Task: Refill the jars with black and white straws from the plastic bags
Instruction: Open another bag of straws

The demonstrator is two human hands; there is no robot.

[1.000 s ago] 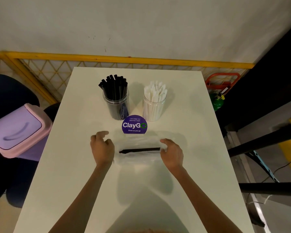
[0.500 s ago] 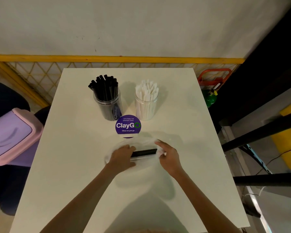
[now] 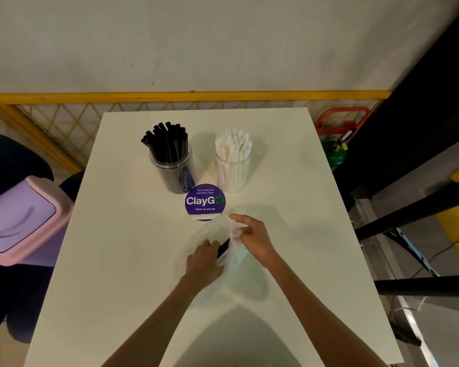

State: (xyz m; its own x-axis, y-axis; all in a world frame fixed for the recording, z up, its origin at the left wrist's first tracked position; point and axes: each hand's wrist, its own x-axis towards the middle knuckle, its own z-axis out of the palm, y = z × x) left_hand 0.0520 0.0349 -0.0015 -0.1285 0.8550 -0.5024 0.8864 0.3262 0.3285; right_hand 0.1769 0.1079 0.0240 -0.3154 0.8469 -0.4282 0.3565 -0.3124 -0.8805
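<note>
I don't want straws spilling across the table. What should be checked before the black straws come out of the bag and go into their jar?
1. Right hand pinches the plastic bag: ok.
2. Left hand has a firm hold on the black straws: cannot tell, because its fingers cover them.
3. Bag mouth open: cannot tell, because the film is blurred.
4. Black-straw jar upright and uncovered: ok.
5. Room left in that jar: cannot tell; the top looks crowded.
6. Path to the jar free: not ok, because the ClayGo sign stands between the bag and the jar.
</note>
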